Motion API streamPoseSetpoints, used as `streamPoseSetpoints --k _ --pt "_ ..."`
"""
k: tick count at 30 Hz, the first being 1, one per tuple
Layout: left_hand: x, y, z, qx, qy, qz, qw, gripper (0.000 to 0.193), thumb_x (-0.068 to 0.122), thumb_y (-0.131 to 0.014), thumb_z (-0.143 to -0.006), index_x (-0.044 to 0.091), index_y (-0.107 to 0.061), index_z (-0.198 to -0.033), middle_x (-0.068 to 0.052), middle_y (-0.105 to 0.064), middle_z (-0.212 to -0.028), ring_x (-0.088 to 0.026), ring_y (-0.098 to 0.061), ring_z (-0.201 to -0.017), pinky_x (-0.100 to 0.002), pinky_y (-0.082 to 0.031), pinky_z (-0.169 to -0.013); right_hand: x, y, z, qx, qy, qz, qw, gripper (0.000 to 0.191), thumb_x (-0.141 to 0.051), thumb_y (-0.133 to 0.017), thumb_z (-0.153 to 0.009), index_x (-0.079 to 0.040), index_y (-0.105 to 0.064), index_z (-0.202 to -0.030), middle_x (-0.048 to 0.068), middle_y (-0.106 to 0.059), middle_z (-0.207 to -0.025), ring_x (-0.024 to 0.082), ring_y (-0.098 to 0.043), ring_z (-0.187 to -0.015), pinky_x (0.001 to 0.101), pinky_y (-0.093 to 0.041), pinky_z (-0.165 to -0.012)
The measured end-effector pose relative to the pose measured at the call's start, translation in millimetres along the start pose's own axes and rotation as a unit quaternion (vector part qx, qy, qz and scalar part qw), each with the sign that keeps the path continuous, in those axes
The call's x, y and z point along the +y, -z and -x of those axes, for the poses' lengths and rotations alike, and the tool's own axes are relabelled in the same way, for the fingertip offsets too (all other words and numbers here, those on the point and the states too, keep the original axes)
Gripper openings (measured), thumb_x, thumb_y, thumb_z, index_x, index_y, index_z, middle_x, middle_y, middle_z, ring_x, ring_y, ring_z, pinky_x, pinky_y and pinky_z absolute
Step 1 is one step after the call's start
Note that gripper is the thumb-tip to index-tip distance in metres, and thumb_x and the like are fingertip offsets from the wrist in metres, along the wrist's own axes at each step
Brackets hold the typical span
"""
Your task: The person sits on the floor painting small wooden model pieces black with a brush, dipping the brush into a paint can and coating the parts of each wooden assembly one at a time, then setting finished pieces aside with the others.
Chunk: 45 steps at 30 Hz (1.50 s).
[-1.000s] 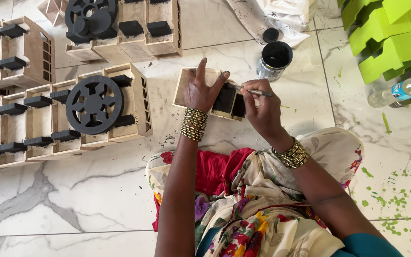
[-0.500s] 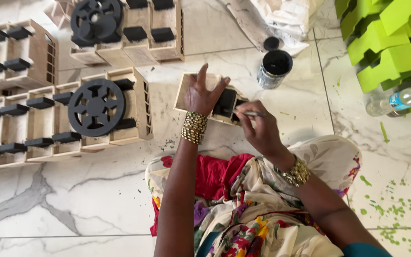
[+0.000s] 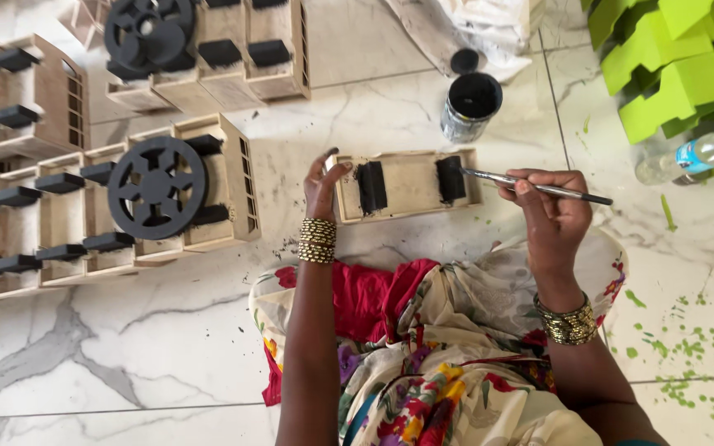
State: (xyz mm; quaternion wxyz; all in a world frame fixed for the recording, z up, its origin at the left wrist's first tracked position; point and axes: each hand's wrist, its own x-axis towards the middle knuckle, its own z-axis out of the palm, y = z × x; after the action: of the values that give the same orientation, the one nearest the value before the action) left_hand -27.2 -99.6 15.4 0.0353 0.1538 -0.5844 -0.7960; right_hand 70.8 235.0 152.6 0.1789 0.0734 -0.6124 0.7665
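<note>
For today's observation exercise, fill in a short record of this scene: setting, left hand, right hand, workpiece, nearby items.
Setting: marble floor
Left hand: steadies the wooden piece's end
Right hand: holds a paintbrush, tip at a black block
Workpiece: flat wooden piece with two black blocks
Nearby: paint tin, black wheel, green blocks, plastic bottle

Flat pale wooden panel (image 3: pixel 406 183) lies lengthwise on the marble floor w/ two raised blocks painted black, one near its left end, one near its right. Thin brush (image 3: pixel 530 187) lies almost level, bristle tip touching the right block.
</note>
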Motion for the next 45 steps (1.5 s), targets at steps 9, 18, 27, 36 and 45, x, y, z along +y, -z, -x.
streamPoseSetpoints --k 9,18,27,36,45 --pt "-90.2 50.7 -27.8 -0.005 0.044 -0.049 0.998 0.062 0.041 -0.07 -0.091 0.001 -0.064 -0.137 -0.011 -0.069 -0.125 -0.019 -0.062 -0.117 -0.032 -0.049 -0.101 71.6 -29.4 1.4 -0.118 0.0 0.087 0.989 0.007 0.001 -0.063 -0.105 0.001 -0.057 -0.107 0.018 -0.071 -0.116 0.017 -0.074 -0.101 0.0295 -0.066 -0.086" --pt "-111.8 82.8 -18.1 -0.016 0.081 -0.118 0.99 0.079 0.054 -0.054 -0.1 0.0 -0.04 -0.155 -0.016 -0.046 -0.159 -0.024 -0.04 -0.148 -0.036 -0.029 -0.122 158.9 -79.8 7.4 -0.155 -0.096 0.052 0.982 0.008 -0.002 -0.065 -0.104 -0.004 -0.058 -0.107 0.015 -0.073 -0.119 0.01 -0.069 -0.095 0.0227 -0.06 -0.084" --pt "-130.6 83.1 8.9 0.043 0.113 -0.122 0.985 0.085 0.063 -0.037 -0.102 -0.002 -0.033 -0.156 -0.018 -0.042 -0.16 -0.025 -0.044 -0.146 -0.034 -0.035 -0.118 161.9 -69.3 66.2 -0.14 -0.167 0.124 0.968 0.008 -0.008 -0.066 -0.101 -0.004 -0.06 -0.102 0.013 -0.077 -0.104 0.002 -0.055 -0.064 0.0177 -0.043 -0.053" --pt "-125.2 75.0 1.1 0.059 0.027 -0.233 0.97 0.082 0.062 -0.036 -0.104 -0.007 -0.046 -0.148 -0.024 -0.052 -0.151 -0.03 -0.048 -0.143 -0.035 -0.037 -0.117 193.2 -91.9 28.4 -0.095 -0.036 0.118 0.988 0.009 -0.008 -0.066 -0.105 -0.003 -0.059 -0.104 0.008 -0.071 -0.092 0.001 -0.047 -0.065 0.0209 -0.05 -0.056" --pt "-111.6 64.4 0.4 0.05 -0.004 -0.217 0.975 0.078 0.058 -0.036 -0.106 -0.008 -0.05 -0.145 -0.024 -0.057 -0.148 -0.03 -0.052 -0.14 -0.035 -0.038 -0.115 156.6 -75.4 60.1 -0.138 -0.102 0.106 0.979 0.008 -0.006 -0.065 -0.102 -0.002 -0.058 -0.104 0.013 -0.075 -0.101 0.007 -0.06 -0.069 0.0222 -0.052 -0.061"
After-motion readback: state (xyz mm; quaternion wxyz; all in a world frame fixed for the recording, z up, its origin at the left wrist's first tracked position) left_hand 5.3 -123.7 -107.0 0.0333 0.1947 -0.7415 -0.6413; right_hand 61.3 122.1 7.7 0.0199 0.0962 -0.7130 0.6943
